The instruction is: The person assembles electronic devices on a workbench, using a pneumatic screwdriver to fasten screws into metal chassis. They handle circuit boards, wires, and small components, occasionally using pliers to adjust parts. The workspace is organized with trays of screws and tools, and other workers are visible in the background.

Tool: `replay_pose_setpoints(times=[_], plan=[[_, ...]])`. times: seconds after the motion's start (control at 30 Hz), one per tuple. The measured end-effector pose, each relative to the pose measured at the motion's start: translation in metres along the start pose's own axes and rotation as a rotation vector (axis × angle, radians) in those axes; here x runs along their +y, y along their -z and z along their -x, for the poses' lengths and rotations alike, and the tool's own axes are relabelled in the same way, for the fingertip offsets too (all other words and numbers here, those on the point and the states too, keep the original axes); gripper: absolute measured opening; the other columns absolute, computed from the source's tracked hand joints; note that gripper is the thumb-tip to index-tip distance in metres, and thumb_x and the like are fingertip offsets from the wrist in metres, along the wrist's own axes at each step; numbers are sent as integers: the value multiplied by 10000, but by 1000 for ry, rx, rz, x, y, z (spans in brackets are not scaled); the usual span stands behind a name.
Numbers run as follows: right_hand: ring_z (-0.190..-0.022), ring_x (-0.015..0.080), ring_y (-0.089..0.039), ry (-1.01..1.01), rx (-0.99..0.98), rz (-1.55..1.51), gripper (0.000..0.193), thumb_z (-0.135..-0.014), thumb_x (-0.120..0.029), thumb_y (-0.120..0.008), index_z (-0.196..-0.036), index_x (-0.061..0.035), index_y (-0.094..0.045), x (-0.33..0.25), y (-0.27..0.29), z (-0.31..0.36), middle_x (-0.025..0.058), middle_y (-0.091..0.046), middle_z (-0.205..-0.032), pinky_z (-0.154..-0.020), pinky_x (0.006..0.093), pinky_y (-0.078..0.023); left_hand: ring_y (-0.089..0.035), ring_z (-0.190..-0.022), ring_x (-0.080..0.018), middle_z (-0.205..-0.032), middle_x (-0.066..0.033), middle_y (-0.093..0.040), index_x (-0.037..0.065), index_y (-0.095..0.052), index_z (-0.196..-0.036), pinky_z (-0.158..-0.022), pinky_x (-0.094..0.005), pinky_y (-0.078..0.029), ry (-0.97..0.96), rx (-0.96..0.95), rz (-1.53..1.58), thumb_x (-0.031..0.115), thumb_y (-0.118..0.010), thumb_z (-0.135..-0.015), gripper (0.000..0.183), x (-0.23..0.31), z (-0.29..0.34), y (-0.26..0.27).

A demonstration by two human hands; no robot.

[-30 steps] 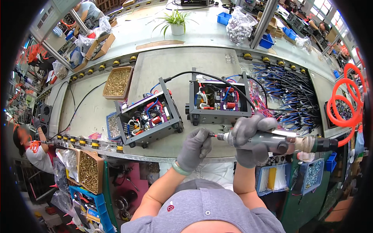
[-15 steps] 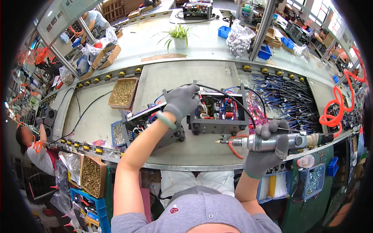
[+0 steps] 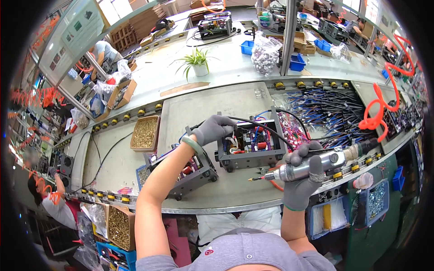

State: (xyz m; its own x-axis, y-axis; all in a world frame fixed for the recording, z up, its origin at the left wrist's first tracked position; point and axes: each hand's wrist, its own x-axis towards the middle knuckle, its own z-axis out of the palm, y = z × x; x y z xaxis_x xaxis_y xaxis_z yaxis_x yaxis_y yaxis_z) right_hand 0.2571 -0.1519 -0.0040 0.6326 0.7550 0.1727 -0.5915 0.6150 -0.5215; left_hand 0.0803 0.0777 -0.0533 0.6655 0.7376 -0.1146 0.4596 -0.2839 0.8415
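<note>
My right hand (image 3: 298, 193), in a grey glove, grips a silver air screwdriver (image 3: 296, 171). Its bit points left, just in front of an open metal-framed unit (image 3: 251, 158) with circuit boards, red parts and wires inside. My left hand (image 3: 214, 129), gloved too, has its fingers curled at the left side of this unit. What they pinch, if anything, is hidden. A black cable (image 3: 266, 128) arches over the unit from near my left fingers. Under my left forearm stands a second open unit (image 3: 194, 174), partly covered by the arm.
A cardboard tray of brass-coloured screws (image 3: 144, 133) sits left of the units. Bundled black and blue cables (image 3: 321, 113) lie at right, near a coiled orange air hose (image 3: 374, 119). Roller rails edge the bench. A potted plant (image 3: 200, 69) stands beyond; a co-worker (image 3: 56, 203) is at far left.
The whole view has shifted and tilted with my head. My left hand stays by the right unit's left side. The screwdriver remains in my right hand, its bit still in front of the unit.
</note>
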Motion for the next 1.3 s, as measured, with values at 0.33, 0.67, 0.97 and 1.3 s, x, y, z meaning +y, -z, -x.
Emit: replay_pose_setpoints(times=[0.33, 0.67, 0.97, 1.3], plan=[[-773, 128, -589, -122, -54, -2, 398, -873, -225, -713, -1200, -111, -517, 8, 0, 10, 16, -573, -929, -775, 340, -510, -648, -727, -215, -823, -124, -712, 12, -730, -945, -715, -340, -515, 187, -276, -555, 197, -614, -806, 259, 35, -28, 9], [-770, 124, -572, -59, 4, 73, 389, -872, -246, -701, -1192, -110, -524, -3, 12, 7, 13, -566, -944, -753, 340, -498, -700, -805, -309, -850, -150, -710, 72, -716, -974, -694, -385, -554, -23, -132, -972, 166, -597, -832, 208, 74, -9, -24], [-767, 126, -575, -55, -1, 38, 394, -870, -253, -693, -1193, -100, -527, 3, 9, 1, 16, -565, -922, -773, 345, -500, -687, -815, -249, -851, -91, -689, 145, -684, -1075, -729, -352, -528, -83, 140, -732, 370, -680, -820, 340, 33, 39, -12], [-768, 117, -583, -97, 9, 44, 380, -874, -244, -706, -1183, -105, -533, 7, 8, 6, 11, -575, -939, -774, 337, -508, -674, -834, -286, -920, -78, -683, 153, -610, -1133, -709, -405, -525, -345, 130, -781, 311, -700, -825, 358, 14, 17, -27]])
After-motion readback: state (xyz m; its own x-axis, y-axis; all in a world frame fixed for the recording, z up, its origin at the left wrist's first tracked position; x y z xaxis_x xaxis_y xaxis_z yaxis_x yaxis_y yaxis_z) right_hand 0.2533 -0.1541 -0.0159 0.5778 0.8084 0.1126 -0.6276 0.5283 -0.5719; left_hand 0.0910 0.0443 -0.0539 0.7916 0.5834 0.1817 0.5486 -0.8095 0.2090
